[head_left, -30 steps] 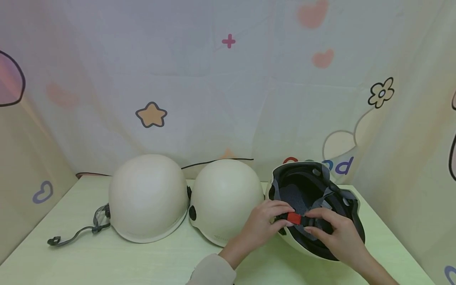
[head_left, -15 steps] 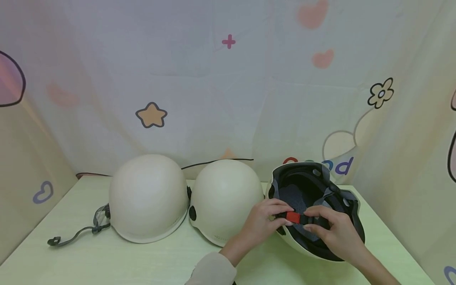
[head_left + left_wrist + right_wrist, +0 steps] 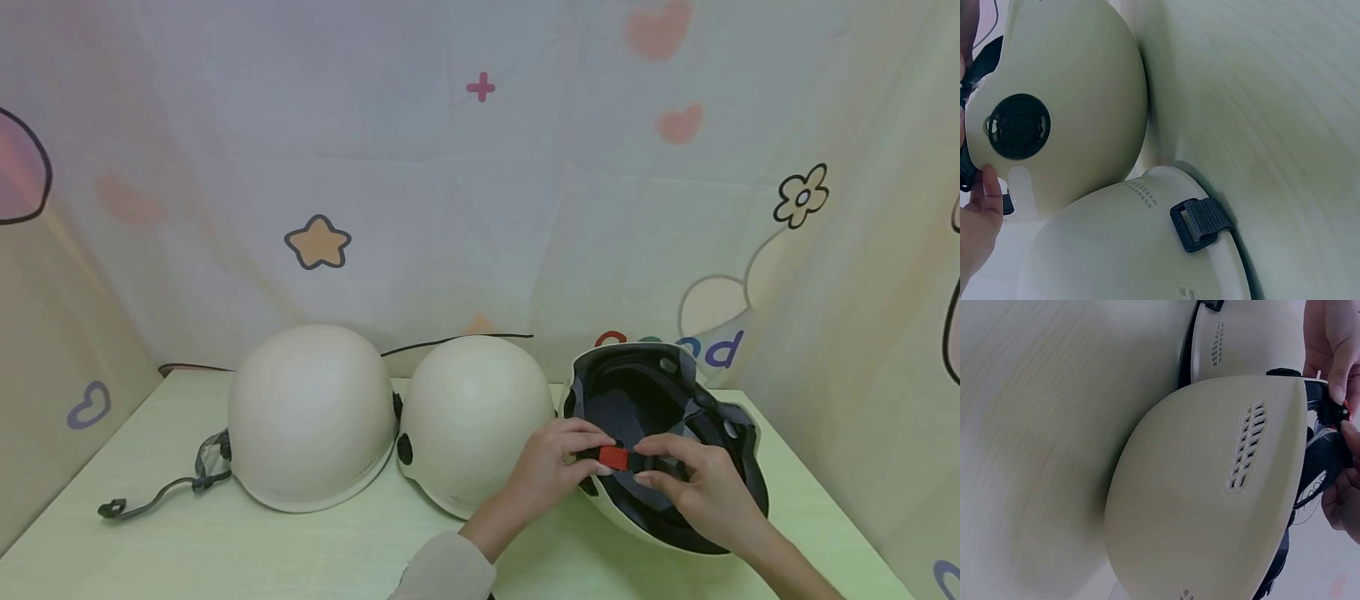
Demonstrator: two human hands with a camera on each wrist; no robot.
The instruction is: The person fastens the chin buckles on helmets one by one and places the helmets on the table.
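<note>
On the right of the head view, a cream helmet (image 3: 609,400) lies with its dark padded inside facing up. My left hand (image 3: 551,467) pinches the left end of its chin-strap buckle (image 3: 613,458), which has a red middle part. From the other side, my right hand (image 3: 705,487) pinches the black end between thumb and fingers. The red and black parts sit in line, held over the helmet's opening. In the right wrist view, both hands meet at the strap (image 3: 1319,459) beside the helmet's rim. The fingertips hide part of the buckle.
Two more cream helmets stand dome up to the left: a middle one (image 3: 480,417) close beside the lined one, and another (image 3: 311,417) farther left. From the leftmost helmet a loose strap (image 3: 153,500) trails over the table (image 3: 300,558). A printed curtain (image 3: 465,208) hangs behind.
Both hands and the buckle have shifted slightly left, still gripping the same ends. The helmet's near rim has dipped a little; the other two helmets stay put.
</note>
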